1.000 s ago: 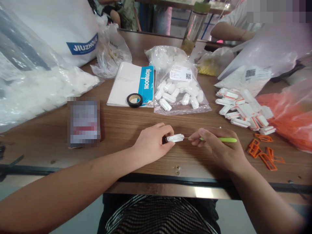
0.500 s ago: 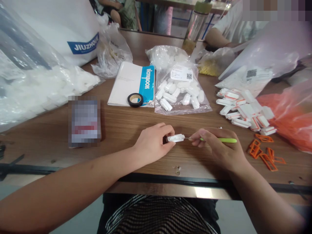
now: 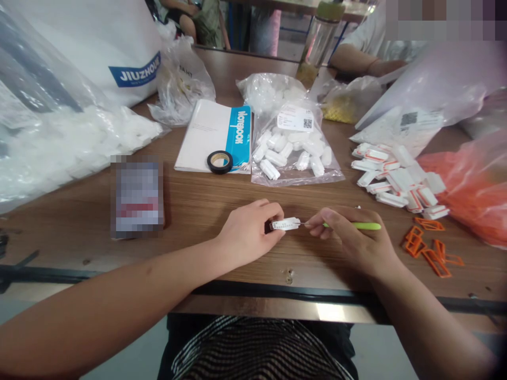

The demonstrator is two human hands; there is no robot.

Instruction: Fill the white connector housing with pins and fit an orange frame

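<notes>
Between the thumb and fingers of my left hand (image 3: 253,229) is a small white plastic connector housing (image 3: 285,225) with rows of tiny holes, held just above the table. A dark piece shows at its left end, partly hidden by the fingers. My right hand (image 3: 348,235) grips a thin pick with a lime-green handle (image 3: 362,226) like a pen. The pick's fine metal tip meets the right end of the housing; how deep it goes I cannot tell. To the right lie several loose orange rectangular frames (image 3: 435,262).
White housings with orange inserts (image 3: 400,177) are piled at the right, beside a bag of orange parts (image 3: 475,190). Behind my hands lie a bag of white housings (image 3: 297,169), a notebook (image 3: 206,132) and a roll of black tape (image 3: 219,162). A co-worker's arm (image 3: 356,60) rests across the table.
My right hand and the pick have shifted slightly left, bringing the tip closer against the housing. My left hand has stayed in place.
</notes>
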